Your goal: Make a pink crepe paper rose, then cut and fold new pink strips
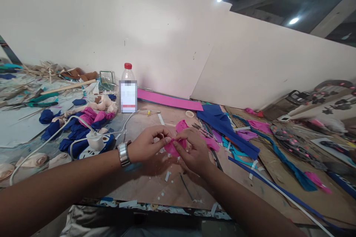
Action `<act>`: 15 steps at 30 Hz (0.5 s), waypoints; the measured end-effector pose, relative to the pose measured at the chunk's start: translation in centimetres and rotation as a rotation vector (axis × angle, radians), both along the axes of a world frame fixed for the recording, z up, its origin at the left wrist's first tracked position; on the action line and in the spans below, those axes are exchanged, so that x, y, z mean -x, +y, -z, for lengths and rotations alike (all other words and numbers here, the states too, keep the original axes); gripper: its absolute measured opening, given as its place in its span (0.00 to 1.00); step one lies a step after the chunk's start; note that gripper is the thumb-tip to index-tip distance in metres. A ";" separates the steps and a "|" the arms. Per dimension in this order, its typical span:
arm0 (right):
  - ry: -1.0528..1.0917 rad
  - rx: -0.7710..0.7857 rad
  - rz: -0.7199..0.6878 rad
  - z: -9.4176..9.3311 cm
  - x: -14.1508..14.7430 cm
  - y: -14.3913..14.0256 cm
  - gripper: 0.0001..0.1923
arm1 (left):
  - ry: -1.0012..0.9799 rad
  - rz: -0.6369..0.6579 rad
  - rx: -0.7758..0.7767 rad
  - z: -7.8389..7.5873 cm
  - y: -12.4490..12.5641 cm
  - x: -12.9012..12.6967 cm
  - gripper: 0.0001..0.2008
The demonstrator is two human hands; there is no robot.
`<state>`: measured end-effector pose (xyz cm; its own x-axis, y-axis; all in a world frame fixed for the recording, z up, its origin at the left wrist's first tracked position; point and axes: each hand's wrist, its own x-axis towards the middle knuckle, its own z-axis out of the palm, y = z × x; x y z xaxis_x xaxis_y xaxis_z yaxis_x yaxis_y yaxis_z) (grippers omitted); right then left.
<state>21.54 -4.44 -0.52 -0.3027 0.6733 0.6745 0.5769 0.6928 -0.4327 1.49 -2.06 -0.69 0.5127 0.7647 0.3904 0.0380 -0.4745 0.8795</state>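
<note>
- The left hand point(146, 144) and the right hand point(193, 152) meet over the middle of the surface point(155, 189), a little back from its near edge; both are closed, fingertips pinching the same pink piece point(174, 148) of soft sheet material — it sits between the two hands, held just above the surface.
- A metal wristwatch point(124, 153) sits on the left wrist.
- Small white scraps point(167, 176) lie on the bare surface just under and in front of the hands.
- To the left of the hands, a white power strip point(96, 142) with its cable rests among dark blue rolled pieces point(68, 139).
- To the right, blue sheet material point(225, 127) and long blue strips point(280, 190) run toward the right edge.
- Farther back, a roll of tape point(190, 114) lies beyond the hands.
- At the far edge, a clear bottle point(128, 89) with a red cap stands upright, and a long pink sheet point(169, 100) lies flat along the white wall board point(111, 26) — green-handled pliers point(41, 100) lie toward the far left corner.
</note>
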 end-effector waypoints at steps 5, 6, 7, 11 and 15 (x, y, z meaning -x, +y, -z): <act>0.015 -0.019 -0.018 0.1 -0.1 0.0 0.02 | 0.013 -0.027 -0.068 0.2 0.2 0.2 0.12; 0.018 -0.024 -0.023 0.1 -0.1 0.0 0.01 | 0.022 -0.039 -0.075 0.2 0.2 0.2 0.12; 0.020 -0.027 -0.029 0.1 -0.1 0.0 0.01 | 0.033 -0.052 -0.075 0.2 0.2 0.2 0.12; 0.005 -0.019 -0.032 0.2 -0.1 0.0 0.03 | 0.078 -0.090 -0.064 0.1 0.1 0.1 0.12; -0.029 0.012 -0.010 0.4 0.0 0.1 0.04 | 0.095 -0.148 -0.125 0.1 -0.1 0.2 0.11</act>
<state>21.56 -4.31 -0.95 -0.3289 0.6784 0.6570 0.5825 0.6933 -0.4243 1.31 -2.16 -0.77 0.4371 0.7830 0.4426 0.1954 -0.5630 0.8030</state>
